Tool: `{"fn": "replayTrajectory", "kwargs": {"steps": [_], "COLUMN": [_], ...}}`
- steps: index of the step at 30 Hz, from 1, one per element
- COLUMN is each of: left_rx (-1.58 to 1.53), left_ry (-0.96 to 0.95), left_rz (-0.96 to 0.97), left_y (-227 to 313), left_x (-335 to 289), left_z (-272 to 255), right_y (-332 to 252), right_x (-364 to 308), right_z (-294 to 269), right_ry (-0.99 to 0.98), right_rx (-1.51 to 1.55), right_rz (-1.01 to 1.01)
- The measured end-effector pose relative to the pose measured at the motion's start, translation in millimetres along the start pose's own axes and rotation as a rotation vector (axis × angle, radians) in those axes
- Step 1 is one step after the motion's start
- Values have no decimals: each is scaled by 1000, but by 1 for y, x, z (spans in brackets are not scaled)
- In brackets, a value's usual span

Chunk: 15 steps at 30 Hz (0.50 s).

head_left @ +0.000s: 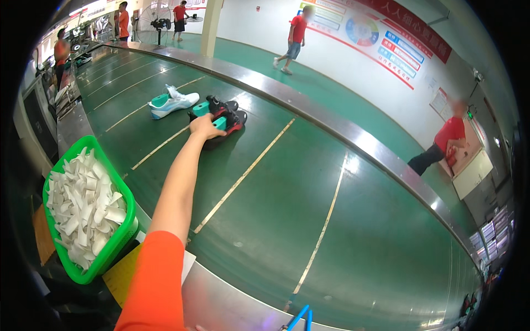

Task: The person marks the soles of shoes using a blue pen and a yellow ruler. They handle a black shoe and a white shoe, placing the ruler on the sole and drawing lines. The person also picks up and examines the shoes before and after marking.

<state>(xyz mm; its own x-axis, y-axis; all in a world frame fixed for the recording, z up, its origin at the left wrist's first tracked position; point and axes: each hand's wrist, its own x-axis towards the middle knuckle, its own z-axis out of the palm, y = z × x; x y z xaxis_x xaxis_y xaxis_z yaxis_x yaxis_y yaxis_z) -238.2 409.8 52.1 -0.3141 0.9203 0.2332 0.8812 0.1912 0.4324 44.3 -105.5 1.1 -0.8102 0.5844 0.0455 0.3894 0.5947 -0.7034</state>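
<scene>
The fingers of a worker's left hand (205, 127) meet a black-and-red pair of shoes (238, 120) on a green work surface (265, 237) marked with pale cross lines, the thumb side lying against the nearer teal insert (220, 123); with the fingertips hidden, whether they grip or merely rest there cannot be told. The arm, in an orange sleeve (156, 281), stretches up from the lower edge, and the right hand's state cannot be told from this view. Just beside the pair, to its left, sits a white-and-light-blue shoe (176, 102), also fitted with a teal insert. At the worker's left, a bright green basket (125, 188) holds a heap of white curved pieces (83, 201). Beyond the metal rail (287, 98), a person in a red shirt and shorts (298, 36) walks the green floor, while another in red (451, 134) stands at far right.
</scene>
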Motion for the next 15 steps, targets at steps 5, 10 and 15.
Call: {"fn": "replayTrajectory", "kwargs": {"steps": [5, 10, 15], "left_rx": [-62, -200, -1442], "left_ry": [15, -1, -796], "left_rz": [16, -78, -730], "left_y": [8, -6, 10], "left_x": [0, -21, -57], "left_z": [45, 40, -26], "right_y": [1, 7, -3], "right_x": [1, 9, 8], "right_z": [1, 10, 19], "right_ry": [13, 52, 122], "right_rx": [-1, -26, -78], "right_rz": [-9, -52, -122]}}
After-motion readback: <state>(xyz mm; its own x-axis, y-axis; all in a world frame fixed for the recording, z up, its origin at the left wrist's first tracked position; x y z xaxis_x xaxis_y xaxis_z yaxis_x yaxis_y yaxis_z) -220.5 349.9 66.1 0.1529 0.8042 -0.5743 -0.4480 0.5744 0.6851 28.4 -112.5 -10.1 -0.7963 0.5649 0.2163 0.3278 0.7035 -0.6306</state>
